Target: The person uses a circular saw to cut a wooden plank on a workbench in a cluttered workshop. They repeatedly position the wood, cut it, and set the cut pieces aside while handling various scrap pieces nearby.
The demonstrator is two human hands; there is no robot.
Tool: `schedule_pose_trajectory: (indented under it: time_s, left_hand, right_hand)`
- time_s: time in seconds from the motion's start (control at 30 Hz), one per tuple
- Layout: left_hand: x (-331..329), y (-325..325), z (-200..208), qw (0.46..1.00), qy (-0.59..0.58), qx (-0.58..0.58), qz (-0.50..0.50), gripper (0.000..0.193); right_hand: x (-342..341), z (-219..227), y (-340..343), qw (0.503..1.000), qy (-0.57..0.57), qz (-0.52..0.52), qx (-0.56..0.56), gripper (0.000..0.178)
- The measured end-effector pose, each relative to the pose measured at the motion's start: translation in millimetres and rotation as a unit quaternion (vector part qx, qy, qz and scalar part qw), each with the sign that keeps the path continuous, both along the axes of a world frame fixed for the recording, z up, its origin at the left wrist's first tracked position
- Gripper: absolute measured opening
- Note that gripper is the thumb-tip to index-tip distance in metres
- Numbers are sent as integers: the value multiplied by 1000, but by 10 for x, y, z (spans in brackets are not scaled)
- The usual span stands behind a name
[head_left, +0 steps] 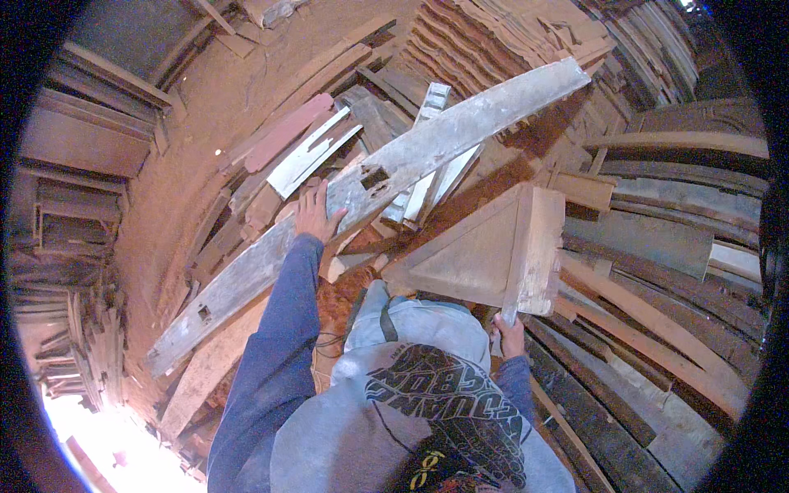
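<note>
A long, weathered grey timber [485, 111] runs diagonally across the wood pile, with a rough rectangular hole near its middle and a smaller one toward its lower left end. My left hand [319, 212] rests on it left of the larger hole, fingers stretched over the surface and thumb apart. Low on the right, my right hand [509, 334] is closed around a narrow, pale grey piece whose kind I cannot make out. Just above that hand is the end of a thick, worn wooden block [536, 251], beside a broad brown board [464, 255] with a slanting strip.
White-painted boards [312, 152] and a reddish plank [289, 131] lie beneath and beyond the grey timber. Stacked corrugated sheets [460, 49] stand at the far side. Long planks [657, 329] crowd the right. Bare reddish ground [177, 197] stretches along the left.
</note>
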State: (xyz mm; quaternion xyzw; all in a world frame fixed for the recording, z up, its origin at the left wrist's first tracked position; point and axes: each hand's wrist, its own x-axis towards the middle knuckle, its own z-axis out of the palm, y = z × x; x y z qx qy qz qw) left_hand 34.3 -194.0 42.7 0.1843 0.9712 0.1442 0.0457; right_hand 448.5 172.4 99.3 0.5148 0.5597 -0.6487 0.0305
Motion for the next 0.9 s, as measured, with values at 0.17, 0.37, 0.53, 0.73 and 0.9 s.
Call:
schedule_pose_trajectory:
  time_s: [0.17,0.37,0.53,0.73,0.9]
  left_hand:
    - [-63,-46,25,999,-34,33,3,90]
    - [50,-336,116,982,-31,187,8,71]
    - [455,-856,152,976,-31,211,49,70]
    - [780,-1362,86,988,26,61,140,87]
    - [624,-1550,-82,972,35,-48,226,88]
  right_hand:
    - [-200,372,97,995,48,83,13,26]
    - [-810,487,-42,967,73,239,-41,35]
    - [-1566,43,-702,911,158,374,-68,33]
    - [-2538,-611,-1733,850,222,413,-239,35]
    - [-3047,-1020,-1823,884,332,328,-30,34]
